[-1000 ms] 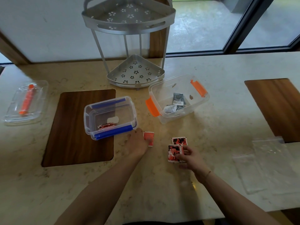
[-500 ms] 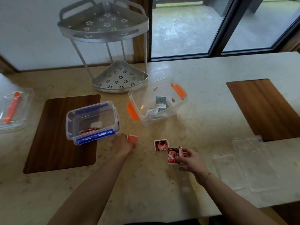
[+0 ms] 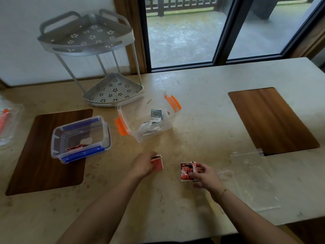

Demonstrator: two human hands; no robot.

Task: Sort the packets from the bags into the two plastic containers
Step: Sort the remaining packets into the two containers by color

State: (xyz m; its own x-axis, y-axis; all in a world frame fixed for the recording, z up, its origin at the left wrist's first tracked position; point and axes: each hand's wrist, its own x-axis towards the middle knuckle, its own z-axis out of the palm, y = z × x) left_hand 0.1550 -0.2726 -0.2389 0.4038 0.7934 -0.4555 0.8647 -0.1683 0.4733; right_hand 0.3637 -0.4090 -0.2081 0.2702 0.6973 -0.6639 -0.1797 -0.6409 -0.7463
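Observation:
My left hand (image 3: 143,164) grips a small orange-red packet (image 3: 157,162) just above the table, right of the blue-clipped container (image 3: 107,136). That container holds one red packet (image 3: 74,148). My right hand (image 3: 206,176) pinches a red-and-black packet (image 3: 186,171). A second one seems stacked behind it, though I cannot tell for sure. The orange-clipped container (image 3: 121,127) stands behind my hands with grey and white packets (image 3: 155,114) inside. Clear empty bags (image 3: 251,175) lie flat to the right of my right hand.
A metal two-tier corner rack (image 3: 112,88) stands behind the containers. Dark wooden mats lie at the left (image 3: 44,155) and right (image 3: 270,118). A clear lid with orange clips (image 3: 7,124) sits at the far left edge. The table's front edge runs below my forearms.
The view has swung to the right. The loose red-and-black packet that lay beside my right hand is no longer apart from the one it holds. My left hand still holds its orange-red packet.

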